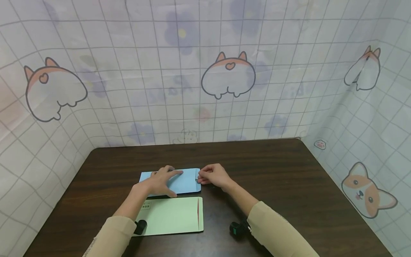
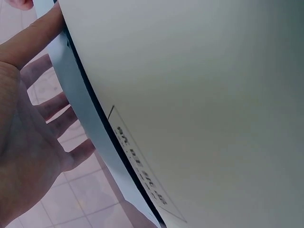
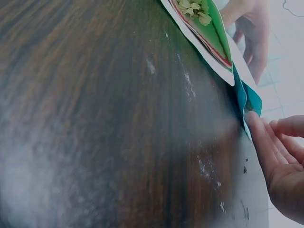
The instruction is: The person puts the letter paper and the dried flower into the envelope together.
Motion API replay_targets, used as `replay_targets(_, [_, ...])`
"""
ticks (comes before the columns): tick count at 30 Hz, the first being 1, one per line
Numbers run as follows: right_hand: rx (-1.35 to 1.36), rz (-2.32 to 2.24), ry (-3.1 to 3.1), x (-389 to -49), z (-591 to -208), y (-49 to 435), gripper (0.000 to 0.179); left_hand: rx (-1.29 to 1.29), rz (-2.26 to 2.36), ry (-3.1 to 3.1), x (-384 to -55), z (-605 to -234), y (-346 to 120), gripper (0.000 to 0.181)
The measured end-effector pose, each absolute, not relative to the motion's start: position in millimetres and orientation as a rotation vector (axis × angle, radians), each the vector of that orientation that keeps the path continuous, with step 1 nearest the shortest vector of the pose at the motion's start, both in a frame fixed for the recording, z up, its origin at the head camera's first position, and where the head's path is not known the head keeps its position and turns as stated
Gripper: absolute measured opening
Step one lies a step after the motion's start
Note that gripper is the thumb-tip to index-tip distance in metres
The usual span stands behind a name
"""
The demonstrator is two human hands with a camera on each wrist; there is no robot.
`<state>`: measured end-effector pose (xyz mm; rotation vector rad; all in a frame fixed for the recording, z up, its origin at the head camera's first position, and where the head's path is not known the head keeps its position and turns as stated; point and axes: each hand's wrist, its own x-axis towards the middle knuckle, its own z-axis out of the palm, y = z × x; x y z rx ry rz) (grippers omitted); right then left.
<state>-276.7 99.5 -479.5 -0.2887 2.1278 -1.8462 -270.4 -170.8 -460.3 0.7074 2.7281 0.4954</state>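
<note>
A light blue envelope (image 1: 187, 180) lies on the dark table. My left hand (image 1: 160, 181) rests on its left part with fingers spread; the left wrist view shows the same hand (image 2: 28, 128) along the envelope's edge. At the right end, my right hand (image 1: 214, 176) pinches the envelope's flap. In the right wrist view, fingertips of this hand (image 3: 285, 161) are at the teal inside of the blue flap (image 3: 253, 101). Nearer me lies a pale green envelope (image 1: 171, 216), apart from the blue one, with small print at its upper left and a red strip inside its right end.
The dark wooden table (image 1: 273, 171) stretches out to the right of both envelopes. A white grid-patterned curtain (image 1: 224, 117) with cartoon corgis hangs behind the table and along its sides. Black wrist cameras (image 1: 237, 228) sit by the beige sleeves.
</note>
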Motion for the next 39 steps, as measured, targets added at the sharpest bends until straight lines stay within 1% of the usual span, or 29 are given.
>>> replay_targets(7, [-0.281, -1.864, 2.085, -278.3, -482.2, 95.0, 0.024, 0.709, 0.493, 2.714, -269.3, -459.6, -170.8, 0.089])
replay_targets(18, [-0.225, -1.918, 1.905, -280.2, -485.5, 97.0, 0.037, 0.726, 0.477, 2.722, -268.8, -461.4, -175.3, 0.091])
replay_targets(27, [-0.291, -1.880, 1.835, -278.7, -487.4, 102.4, 0.042, 0.727, 0.509, 2.729, -265.0, -463.4, -180.0, 0.090])
replay_targets(35, [-0.357, -1.848, 1.909, -278.5, -481.8, 129.4, 0.046, 0.748, 0.615, 2.714, -265.6, -464.0, -186.6, 0.091])
replay_targets(39, [-0.371, -1.827, 1.968, -274.9, -477.4, 151.4, 0.045, 0.776, 0.703, 2.706, -263.4, -466.0, -193.4, 0.087])
